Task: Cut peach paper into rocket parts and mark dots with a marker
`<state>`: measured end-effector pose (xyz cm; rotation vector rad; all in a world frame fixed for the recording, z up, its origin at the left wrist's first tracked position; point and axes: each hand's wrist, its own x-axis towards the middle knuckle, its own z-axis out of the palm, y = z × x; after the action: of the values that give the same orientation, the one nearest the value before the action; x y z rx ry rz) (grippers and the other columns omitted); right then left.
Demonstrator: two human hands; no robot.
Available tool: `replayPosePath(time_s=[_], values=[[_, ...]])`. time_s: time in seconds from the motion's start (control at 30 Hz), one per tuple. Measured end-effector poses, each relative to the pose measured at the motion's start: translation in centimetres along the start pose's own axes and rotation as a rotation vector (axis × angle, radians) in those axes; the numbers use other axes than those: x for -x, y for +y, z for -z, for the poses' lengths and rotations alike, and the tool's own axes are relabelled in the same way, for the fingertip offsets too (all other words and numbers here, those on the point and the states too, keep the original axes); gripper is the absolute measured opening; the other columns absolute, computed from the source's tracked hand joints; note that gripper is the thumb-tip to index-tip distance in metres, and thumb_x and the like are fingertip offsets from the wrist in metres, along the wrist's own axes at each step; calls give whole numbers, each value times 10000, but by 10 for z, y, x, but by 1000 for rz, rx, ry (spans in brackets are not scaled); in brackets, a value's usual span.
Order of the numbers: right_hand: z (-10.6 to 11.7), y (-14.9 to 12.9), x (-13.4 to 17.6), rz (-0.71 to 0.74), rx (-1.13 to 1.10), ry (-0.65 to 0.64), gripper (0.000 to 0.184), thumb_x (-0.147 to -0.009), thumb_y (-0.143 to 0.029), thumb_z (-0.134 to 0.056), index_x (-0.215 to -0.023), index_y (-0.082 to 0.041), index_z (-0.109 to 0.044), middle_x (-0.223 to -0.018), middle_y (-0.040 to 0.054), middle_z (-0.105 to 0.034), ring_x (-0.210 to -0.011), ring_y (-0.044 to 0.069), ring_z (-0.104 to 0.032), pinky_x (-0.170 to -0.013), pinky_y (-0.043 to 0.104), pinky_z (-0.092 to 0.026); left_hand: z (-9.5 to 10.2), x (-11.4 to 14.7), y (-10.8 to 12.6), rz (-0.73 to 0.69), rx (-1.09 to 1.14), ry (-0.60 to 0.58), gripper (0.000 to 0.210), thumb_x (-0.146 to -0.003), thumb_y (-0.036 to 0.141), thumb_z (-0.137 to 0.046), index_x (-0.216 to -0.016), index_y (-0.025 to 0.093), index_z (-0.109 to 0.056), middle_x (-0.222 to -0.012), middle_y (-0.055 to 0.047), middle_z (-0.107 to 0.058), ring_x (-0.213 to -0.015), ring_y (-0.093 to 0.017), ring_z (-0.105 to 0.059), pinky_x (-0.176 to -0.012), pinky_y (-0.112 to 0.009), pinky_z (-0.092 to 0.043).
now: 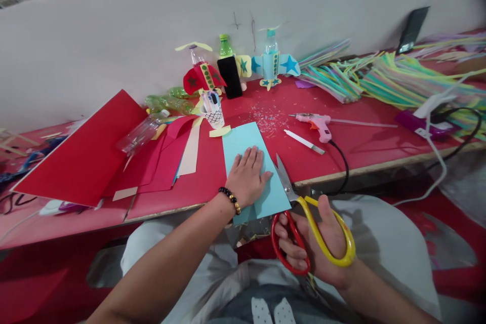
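Note:
A light blue sheet of paper (243,136) lies at the front of the red table, its near end hanging past the edge. My left hand (248,174) rests flat on it with the fingers stretched out. In my right hand (319,248) is a pair of scissors (286,182) with one red and one yellow handle loop. My fingers pass through the red loop and my thumb through the yellow one. The blades are parted slightly and point up and away, beside the paper's right edge. Whether they touch the paper I cannot tell.
Right of the paper lie a white pen-like cutter (304,142) and a pink glue gun (321,124) with its cord. A pen cup (213,111), bottle planes (271,61) and a phone (230,77) stand behind. Red sheets (87,147) fill the left; colourful strips (402,81) lie right.

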<state>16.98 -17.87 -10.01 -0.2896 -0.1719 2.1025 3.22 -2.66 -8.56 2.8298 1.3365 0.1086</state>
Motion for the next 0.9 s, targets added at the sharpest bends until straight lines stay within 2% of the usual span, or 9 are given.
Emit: replayPosePath(time_s=[0.13, 0.27, 0.4, 0.53, 0.6, 0.73, 0.9], values=[[1, 4, 3, 5, -7, -3, 804, -754, -858, -229, -901, -142, -565, -849, 75, -558, -484, 90, -407, -426, 234, -304, 1, 4, -1, -18, 3, 2, 629, -972, 472, -242, -1481, 104, -276, -1568, -112, -224, -1453, -249, -179, -1175, -459, -179], [0, 24, 12, 35, -13, 42, 857, -743, -872, -175, -904, -138, -587, -849, 99, -571, -474, 98, -429, -417, 249, -341, 6, 20, -3, -69, 15, -24, 625, -976, 472, -254, -1490, 116, -260, -1572, -101, -210, -1456, -245, -166, -1177, -459, -182], [2, 43, 17, 53, -15, 52, 840, -724, -883, -228, -897, -152, -603, -841, 92, -571, -472, 98, -439, -413, 242, -351, 16, 31, -7, -110, 49, -57, 599, -983, 461, -258, -1480, 129, -291, -1568, -89, -226, -1448, -243, -198, -1173, -450, -209], [4, 47, 17, 51, -8, 38, 827, -717, -882, -267, -903, -156, -617, -844, 83, -558, -481, 97, -434, -419, 241, -352, 18, 19, -12, -87, 89, -1, 538, -1000, 401, -220, -1446, 137, -363, -1522, -80, -354, -1415, -213, -288, -1164, -392, -248], [4, 46, 17, 49, -9, 32, 824, -722, -876, -276, -910, -151, -618, -846, 84, -554, -483, 94, -431, -421, 240, -348, 14, 11, -13, -40, 69, 37, 550, -993, 406, -245, -1455, 123, -344, -1543, -92, -305, -1434, -238, -239, -1169, -422, -229], [0, 44, 15, 42, -7, 31, 837, -710, -885, -270, -916, -155, -623, -846, 79, -552, -486, 97, -422, -416, 238, -336, 3, 3, -13, -7, 20, -7, 612, -981, 450, -249, -1479, 96, -282, -1566, -99, -236, -1452, -260, -177, -1178, -473, -185], [-7, 39, 5, 21, 39, 63, 933, -678, -915, -138, -854, -143, -632, -617, 49, -506, -458, 121, -347, -432, 260, -323, 1, 4, -14, -19, -11, -18, 631, -980, 465, -214, -1486, 92, -261, -1572, -96, -216, -1455, -250, -169, -1181, -466, -176]])
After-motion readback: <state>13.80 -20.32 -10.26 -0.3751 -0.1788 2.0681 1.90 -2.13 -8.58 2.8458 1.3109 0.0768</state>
